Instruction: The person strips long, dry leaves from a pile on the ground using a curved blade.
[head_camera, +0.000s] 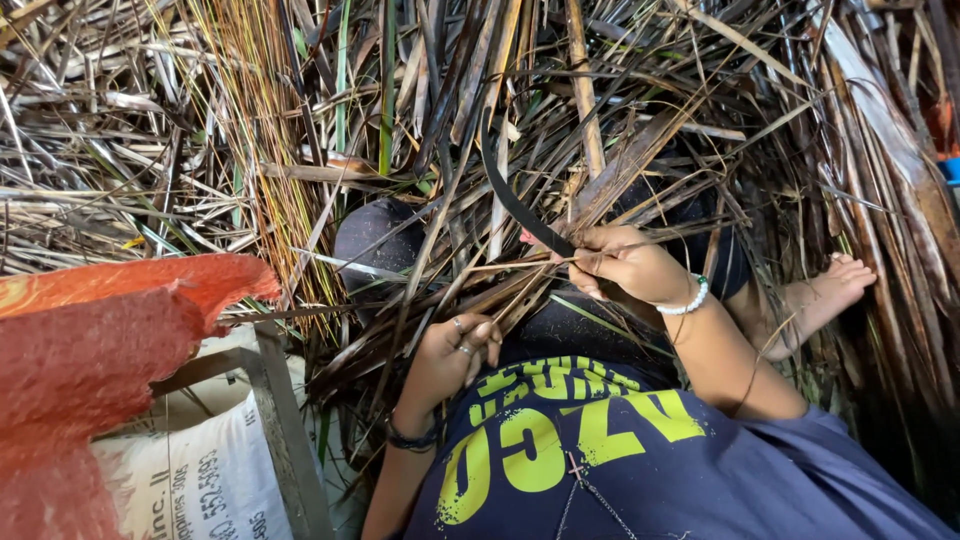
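Observation:
My right hand (625, 263) grips the handle of a dark curved blade (510, 195) that arcs up and left into the dry leaves. A white bead bracelet circles that wrist. My left hand (455, 352), with rings on two fingers and a dark band at the wrist, is closed around a bundle of long dry palm leaf strips (440, 290) lying across my lap. The blade's lower end crosses the strips near my right hand. My dark blue shirt with yellow print fills the bottom of the view.
Piles of dry brown and green leaf strips (250, 130) cover the ground all around. My bare foot (830, 285) rests at the right. A torn red cloth (110, 340), a white printed sack (200, 480) and a grey wooden frame (285, 430) stand at the lower left.

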